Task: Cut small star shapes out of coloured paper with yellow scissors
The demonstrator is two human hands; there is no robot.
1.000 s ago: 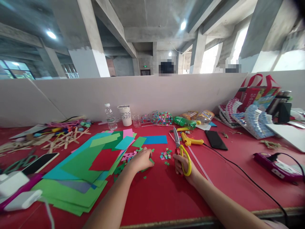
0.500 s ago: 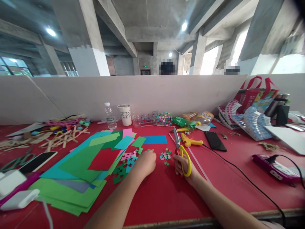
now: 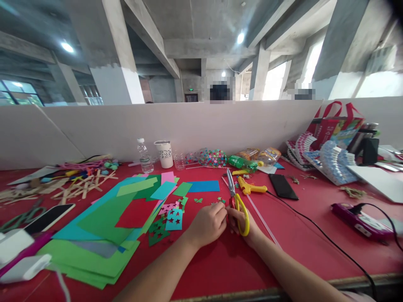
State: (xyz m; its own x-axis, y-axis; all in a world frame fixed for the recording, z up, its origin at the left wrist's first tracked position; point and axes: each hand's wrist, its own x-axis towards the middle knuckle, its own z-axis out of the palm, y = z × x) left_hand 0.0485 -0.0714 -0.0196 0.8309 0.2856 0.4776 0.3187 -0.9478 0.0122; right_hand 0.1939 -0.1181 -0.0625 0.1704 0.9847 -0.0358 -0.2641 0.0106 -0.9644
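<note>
My right hand (image 3: 238, 220) is closed around a pair of scissors (image 3: 242, 212) with a yellow and red handle, blades pointing up and away. Right beside it, fingertips meeting those of the right, is my left hand (image 3: 209, 222), its fingers pinched; whatever they hold is hidden. Small paper stars (image 3: 221, 200) show just beyond the knuckles, partly covered by the hands. A small green paper butterfly (image 3: 198, 200) lies farther out. To the left are sheets with star holes punched in them: a blue one (image 3: 174, 219), a pink one (image 3: 168, 207) and a dark green one (image 3: 157, 231).
Stacked coloured paper (image 3: 103, 214) covers the left of the red table (image 3: 204, 272). A yellow glue gun (image 3: 252, 186), its cable, a black phone (image 3: 283, 186) and a purple power strip (image 3: 362, 222) lie right. Bottles, a white cup (image 3: 164, 154) and a partition (image 3: 189, 126) stand behind.
My left hand has moved right to meet the right hand, uncovering the butterfly and punched sheets and covering much of the star pile. The scissors stay in my right hand.
</note>
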